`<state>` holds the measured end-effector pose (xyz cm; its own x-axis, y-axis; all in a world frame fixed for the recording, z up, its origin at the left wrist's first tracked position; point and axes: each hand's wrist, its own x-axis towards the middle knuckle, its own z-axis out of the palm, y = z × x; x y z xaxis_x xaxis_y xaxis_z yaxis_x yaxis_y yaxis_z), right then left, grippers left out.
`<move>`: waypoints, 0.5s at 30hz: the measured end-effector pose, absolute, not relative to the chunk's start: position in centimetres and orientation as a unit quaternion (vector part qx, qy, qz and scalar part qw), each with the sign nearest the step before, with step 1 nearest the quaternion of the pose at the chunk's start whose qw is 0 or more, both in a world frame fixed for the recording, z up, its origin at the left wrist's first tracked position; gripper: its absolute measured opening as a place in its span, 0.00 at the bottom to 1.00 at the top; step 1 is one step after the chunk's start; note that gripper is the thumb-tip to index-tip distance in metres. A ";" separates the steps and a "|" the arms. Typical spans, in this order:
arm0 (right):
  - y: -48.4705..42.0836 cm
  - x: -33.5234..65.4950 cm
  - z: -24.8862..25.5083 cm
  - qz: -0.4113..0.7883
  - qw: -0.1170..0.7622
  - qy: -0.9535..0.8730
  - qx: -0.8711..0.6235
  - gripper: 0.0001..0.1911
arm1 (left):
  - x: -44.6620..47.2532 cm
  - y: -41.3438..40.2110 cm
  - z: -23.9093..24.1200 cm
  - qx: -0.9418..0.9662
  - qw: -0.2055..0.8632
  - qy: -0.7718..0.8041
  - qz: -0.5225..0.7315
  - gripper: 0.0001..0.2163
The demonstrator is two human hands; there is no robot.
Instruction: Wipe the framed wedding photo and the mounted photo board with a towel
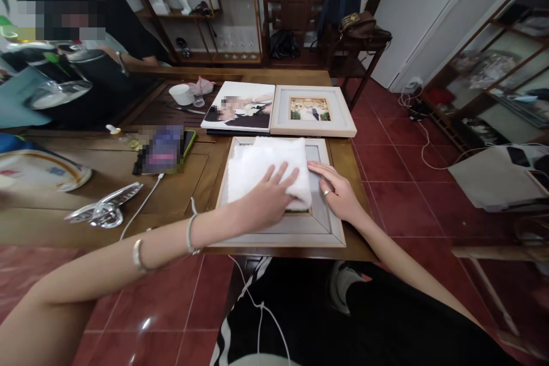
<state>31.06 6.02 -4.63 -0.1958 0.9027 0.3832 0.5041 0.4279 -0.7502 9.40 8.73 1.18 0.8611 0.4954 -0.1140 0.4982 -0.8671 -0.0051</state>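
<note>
A picture frame [274, 238] with a pale wooden edge lies flat near the front edge of the wooden table. Across its middle is a folded white cloth [270, 154], which hides most of the picture inside. My left hand [274, 194] lies on the cloth with its fingers spread. On the frame's right side rests my right hand [337, 186], fingers stretched out, their tips at the cloth's right edge. Behind, a second framed photo [311, 108] and a white-topped photo panel [244, 106] lie side by side.
Left on the table [184, 183] are a phone [165, 148] with a white cable, a silver ornament [105, 206], and a dropper bottle [122, 136]. Further back stand a white cup [181, 94] and a black kettle [96, 66]. A person [128, 34] is at the far left.
</note>
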 end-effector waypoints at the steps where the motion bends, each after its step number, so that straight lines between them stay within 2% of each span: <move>1: 6.0 31.1 -4.6 0.240 0.418 -0.734 -0.479 0.25 | 9.1 7.5 1.6 0.965 0.026 0.251 -0.070 0.17; 7: 6.0 31.1 -4.7 0.236 0.411 -0.739 -0.480 0.26 | 7.4 2.1 3.3 0.967 0.076 0.216 -0.110 0.18; 15: 6.1 31.2 -4.8 0.228 0.409 -0.748 -0.470 0.27 | 7.0 4.2 2.3 0.953 0.073 0.284 -0.073 0.28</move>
